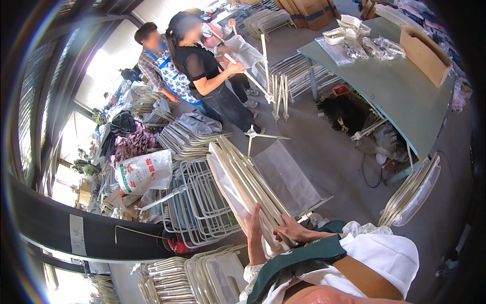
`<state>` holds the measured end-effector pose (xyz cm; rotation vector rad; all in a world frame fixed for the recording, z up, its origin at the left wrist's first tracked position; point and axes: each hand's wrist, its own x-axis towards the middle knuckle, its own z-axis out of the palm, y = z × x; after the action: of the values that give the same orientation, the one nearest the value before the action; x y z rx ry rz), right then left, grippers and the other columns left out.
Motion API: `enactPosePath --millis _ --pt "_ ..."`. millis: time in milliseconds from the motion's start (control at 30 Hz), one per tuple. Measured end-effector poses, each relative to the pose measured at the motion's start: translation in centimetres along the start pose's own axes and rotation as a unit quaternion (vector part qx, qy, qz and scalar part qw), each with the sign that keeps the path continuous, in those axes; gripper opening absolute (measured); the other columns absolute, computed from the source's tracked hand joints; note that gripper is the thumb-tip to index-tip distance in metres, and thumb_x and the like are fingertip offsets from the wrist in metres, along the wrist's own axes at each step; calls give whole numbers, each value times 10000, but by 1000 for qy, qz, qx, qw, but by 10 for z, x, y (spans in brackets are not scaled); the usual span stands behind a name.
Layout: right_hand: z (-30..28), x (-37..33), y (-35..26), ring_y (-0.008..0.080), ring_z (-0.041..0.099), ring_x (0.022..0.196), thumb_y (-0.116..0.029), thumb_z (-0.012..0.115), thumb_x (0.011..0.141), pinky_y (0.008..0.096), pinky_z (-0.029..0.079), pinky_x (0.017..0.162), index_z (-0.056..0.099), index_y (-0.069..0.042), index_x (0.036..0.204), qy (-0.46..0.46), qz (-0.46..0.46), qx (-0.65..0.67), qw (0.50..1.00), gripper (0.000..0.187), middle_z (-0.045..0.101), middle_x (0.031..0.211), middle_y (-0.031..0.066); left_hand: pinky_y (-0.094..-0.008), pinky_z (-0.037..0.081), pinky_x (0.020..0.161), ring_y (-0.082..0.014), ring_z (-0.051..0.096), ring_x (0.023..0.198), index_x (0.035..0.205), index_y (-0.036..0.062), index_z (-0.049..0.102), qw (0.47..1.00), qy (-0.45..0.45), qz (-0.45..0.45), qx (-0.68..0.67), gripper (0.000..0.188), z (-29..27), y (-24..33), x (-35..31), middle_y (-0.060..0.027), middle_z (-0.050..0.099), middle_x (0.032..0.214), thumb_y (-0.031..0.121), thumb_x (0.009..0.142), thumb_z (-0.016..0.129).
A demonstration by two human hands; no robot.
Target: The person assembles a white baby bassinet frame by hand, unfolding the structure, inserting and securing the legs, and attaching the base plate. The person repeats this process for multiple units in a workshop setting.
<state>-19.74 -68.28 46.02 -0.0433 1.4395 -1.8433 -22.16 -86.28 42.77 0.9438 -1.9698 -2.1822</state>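
Observation:
A bundle of cream tubular frames (248,177) with pale fabric panels stands tilted in front of me, its tubes pressed side by side. Against its left side lies my left hand (253,228), fingers pointing up along the tubes and gripping the bundle's edge. My right hand (294,229) is closed round tubes at the right side, near the bundle's lower end. A translucent whitish panel (284,175) spreads out to the right of the bundle. The bundle's lowest part is hidden by my arms and body.
Bare white tube frames (200,207) lean at the left, near a white printed sack (144,172). More frames stand below (167,281). A white tubular stand base (251,133) lies ahead. Several people are farther back, one (197,61) holding white tubes. A green table (385,76) stands right.

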Motion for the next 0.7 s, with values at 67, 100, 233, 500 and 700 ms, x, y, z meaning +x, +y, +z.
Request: enactPosePath --millis 67,100,233,500,700 --pt "-1 0 -3 200 656 710 -143 574 918 323 537 647 442 64 1050 -1 -2 -1 1000 278 636 812 147 -345 516 835 -219 619 988 1236 -54 561 1000 -2 1 -2 505 0 -1 1 -124 638 1122 296 897 691" --pt "-1 0 -2 200 656 711 -143 573 918 322 538 647 442 64 1047 0 -1 -2 1000 277 637 814 147 -346 515 839 -220 618 990 1241 -54 557 1000 -6 0 -11 509 -2 -5 5 -124 637 1123 296 897 691" --pt "-2 -1 -5 199 657 713 -150 572 918 322 537 651 441 64 1041 1 -3 -7 1000 279 641 817 149 -346 519 830 -220 622 979 1245 -52 550 999 -28 2 -37 510 -4 -12 12 -125 637 1116 295 897 689" --pt "-3 -4 -11 198 655 716 -167 577 901 323 523 676 440 67 1061 5 0 -25 1000 316 654 807 149 -344 528 810 -214 629 957 1210 -45 573 1000 -19 -12 -15 473 0 -9 12 -118 641 1100 292 899 687" --pt "-2 -4 -10 204 657 718 -156 582 889 325 523 674 432 77 1063 12 7 -24 1000 328 659 808 156 -340 522 821 -218 629 958 1214 -52 570 1000 -18 0 2 483 -1 -12 16 -124 641 1104 298 900 682"
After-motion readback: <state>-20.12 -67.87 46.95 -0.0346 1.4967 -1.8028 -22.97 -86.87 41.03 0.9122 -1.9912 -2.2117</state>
